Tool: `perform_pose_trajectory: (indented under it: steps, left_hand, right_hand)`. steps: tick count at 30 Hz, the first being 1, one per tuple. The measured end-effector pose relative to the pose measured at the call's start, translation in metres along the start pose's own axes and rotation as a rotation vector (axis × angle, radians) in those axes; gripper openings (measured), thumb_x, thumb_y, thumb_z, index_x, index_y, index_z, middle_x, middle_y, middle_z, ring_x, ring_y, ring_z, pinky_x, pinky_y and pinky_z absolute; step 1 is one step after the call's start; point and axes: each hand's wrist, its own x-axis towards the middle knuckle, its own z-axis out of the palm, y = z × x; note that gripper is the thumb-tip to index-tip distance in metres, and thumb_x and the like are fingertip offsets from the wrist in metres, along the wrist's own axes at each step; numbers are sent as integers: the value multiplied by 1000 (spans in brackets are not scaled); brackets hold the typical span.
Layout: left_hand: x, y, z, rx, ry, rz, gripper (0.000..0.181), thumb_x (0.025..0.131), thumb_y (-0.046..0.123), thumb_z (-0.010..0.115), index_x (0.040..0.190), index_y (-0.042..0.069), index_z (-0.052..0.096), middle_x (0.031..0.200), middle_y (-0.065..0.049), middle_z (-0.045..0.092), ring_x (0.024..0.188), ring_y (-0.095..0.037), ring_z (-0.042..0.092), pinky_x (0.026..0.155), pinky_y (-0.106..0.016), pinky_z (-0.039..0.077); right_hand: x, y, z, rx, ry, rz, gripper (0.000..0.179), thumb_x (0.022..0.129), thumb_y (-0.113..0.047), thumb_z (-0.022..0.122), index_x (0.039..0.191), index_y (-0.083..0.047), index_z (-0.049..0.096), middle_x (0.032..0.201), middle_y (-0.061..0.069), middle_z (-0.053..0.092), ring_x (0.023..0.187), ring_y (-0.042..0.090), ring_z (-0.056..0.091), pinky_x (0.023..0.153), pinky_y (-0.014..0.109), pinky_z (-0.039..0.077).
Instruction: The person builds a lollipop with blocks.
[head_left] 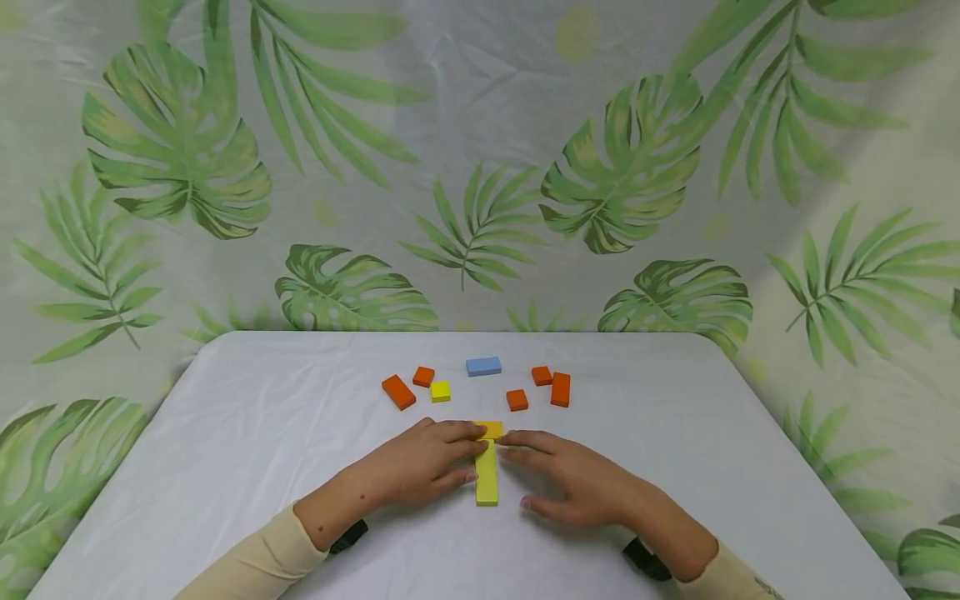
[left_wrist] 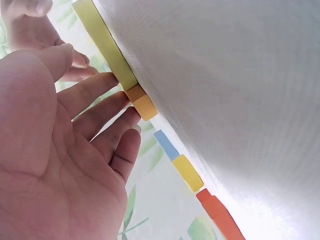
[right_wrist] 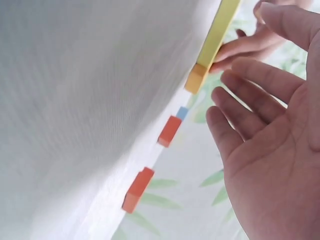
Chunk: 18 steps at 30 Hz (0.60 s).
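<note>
Leaf-printed fabric (head_left: 480, 225) backs the white-covered worktop (head_left: 262, 442) on my remote feed. I judge the long lime-yellow block (head_left: 487, 483) and amber block (head_left: 492, 428) light, rigid and smooth, best pinched across opposite sides. They abut between both hands, amber crosswise at the far end. I find the left hand (head_left: 420, 461) relaxed, fingertips against their left side; the right hand (head_left: 570, 475), ungrasping, lies just right, contact unconfirmed.
</note>
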Motion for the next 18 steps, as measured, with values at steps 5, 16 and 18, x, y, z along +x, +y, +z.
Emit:
perform_pose_trajectory:
  steps: [5,16,18]
  left_hand:
    - [0,1,0,5,-2,2,49,112,41,54,155,16,57,165,1,46,152,-18,43,116,-45,43]
    - [0,1,-1,10,22,23,51,111,43,56,153,15,59,163,-2,49,151,-19,45,115,-47,44]
    - [0,1,-1,2,15,21,50,110,42,57,153,15,59,163,-2,49,151,-19,45,115,-47,44]
  right_hand:
    - [3,9,-3,-21,28,69,61,101,-38,73,156,-15,55,163,-4,46,148,17,47,115,44,47]
    - [10,34,-4,-47,133,122,57,100,-30,76,150,-7,59,155,6,54,138,25,57,110,49,50]
    - [11,36,-4,-45,148,127,56,100,-29,76,149,-6,60,154,7,54,137,26,58,109,49,51]
